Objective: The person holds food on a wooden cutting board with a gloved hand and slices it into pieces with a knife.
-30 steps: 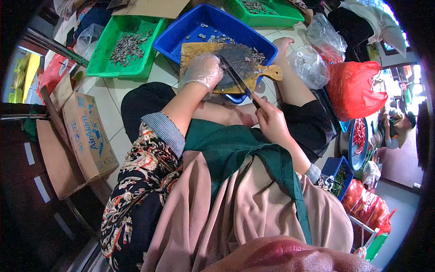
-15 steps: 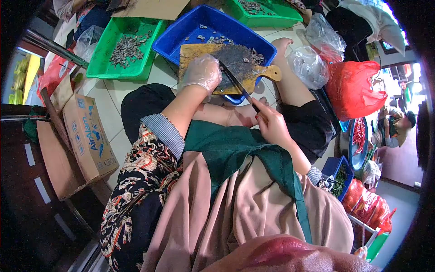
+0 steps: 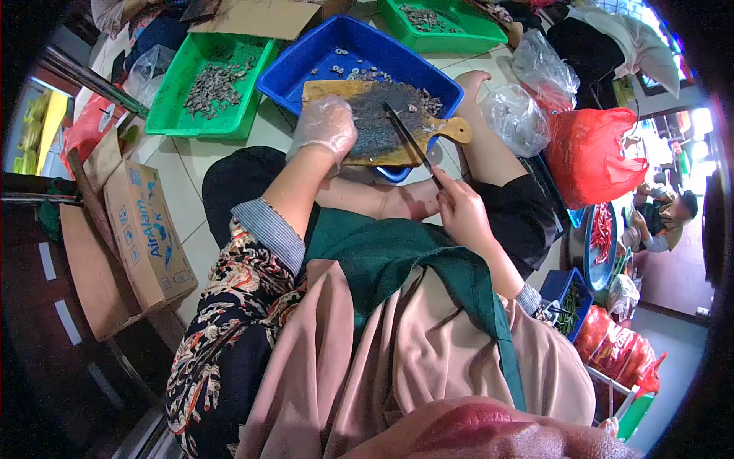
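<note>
My left hand (image 3: 327,126), in a clear plastic glove, rests at the left part of a wooden cutting board (image 3: 375,157). Its fingers are curled closed, and anything inside them is hidden. My right hand (image 3: 463,206) grips the handle of a knife (image 3: 409,136), whose dark blade reaches diagonally over the board's darkened middle. The board lies across a blue basin (image 3: 287,70), its handle pointing right. Small greyish cut pieces (image 3: 428,102) lie at the board's far right edge, and more pieces (image 3: 367,74) are in the basin behind it.
A green tray (image 3: 164,115) of grey pieces stands left, another green tray (image 3: 451,41) far right. An AirAlam cardboard box (image 3: 149,229) sits left. Clear plastic bags (image 3: 516,118) and a red bag (image 3: 596,157) lie right. Another person (image 3: 661,218) is at the far right.
My left hand has moved left, away from the knife. The blade has shifted right and now lies over the middle of the board, apart from the glove.
</note>
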Demonstrator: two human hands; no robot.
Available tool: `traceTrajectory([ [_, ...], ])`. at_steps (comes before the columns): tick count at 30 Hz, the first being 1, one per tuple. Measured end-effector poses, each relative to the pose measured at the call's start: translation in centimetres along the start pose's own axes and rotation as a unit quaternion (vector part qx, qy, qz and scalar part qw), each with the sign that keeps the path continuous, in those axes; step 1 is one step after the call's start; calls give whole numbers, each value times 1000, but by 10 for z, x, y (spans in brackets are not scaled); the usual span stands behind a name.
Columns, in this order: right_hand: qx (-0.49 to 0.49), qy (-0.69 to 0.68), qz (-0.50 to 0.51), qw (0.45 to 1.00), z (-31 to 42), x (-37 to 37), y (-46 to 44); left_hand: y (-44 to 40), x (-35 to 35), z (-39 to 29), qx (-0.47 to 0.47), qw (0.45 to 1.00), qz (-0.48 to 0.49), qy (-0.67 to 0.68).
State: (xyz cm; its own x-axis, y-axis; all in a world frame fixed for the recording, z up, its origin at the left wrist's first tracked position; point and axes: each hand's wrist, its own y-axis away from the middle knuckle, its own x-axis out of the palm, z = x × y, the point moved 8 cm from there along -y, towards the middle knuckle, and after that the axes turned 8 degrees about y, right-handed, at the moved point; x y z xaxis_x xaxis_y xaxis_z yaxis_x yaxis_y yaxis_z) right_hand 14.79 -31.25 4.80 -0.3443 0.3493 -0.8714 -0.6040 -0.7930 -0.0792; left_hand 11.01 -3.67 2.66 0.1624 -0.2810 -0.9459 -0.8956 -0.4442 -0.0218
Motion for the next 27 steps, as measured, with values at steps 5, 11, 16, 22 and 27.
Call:
traceTrajectory([
  [5, -8, 13, -1, 1000, 2, 0, 3, -8, -6, 11, -5, 999, -21, -46],
  [11, -12, 9, -7, 1000, -8, 11, 2, -6, 1, 5, 29, 996, -6, -82],
  [16, 110, -168, 51, 978, -36, 20, 3, -6, -2, 6, 5, 998, -37, -42],
  [22, 245, -370, 139, 886, -57, 30, 34, -4, -3, 9, 10, 997, -73, -13],
  [27, 224, -232, 114, 940, -56, 8, 44, -6, -3, 10, 2, 998, -62, -9],
])
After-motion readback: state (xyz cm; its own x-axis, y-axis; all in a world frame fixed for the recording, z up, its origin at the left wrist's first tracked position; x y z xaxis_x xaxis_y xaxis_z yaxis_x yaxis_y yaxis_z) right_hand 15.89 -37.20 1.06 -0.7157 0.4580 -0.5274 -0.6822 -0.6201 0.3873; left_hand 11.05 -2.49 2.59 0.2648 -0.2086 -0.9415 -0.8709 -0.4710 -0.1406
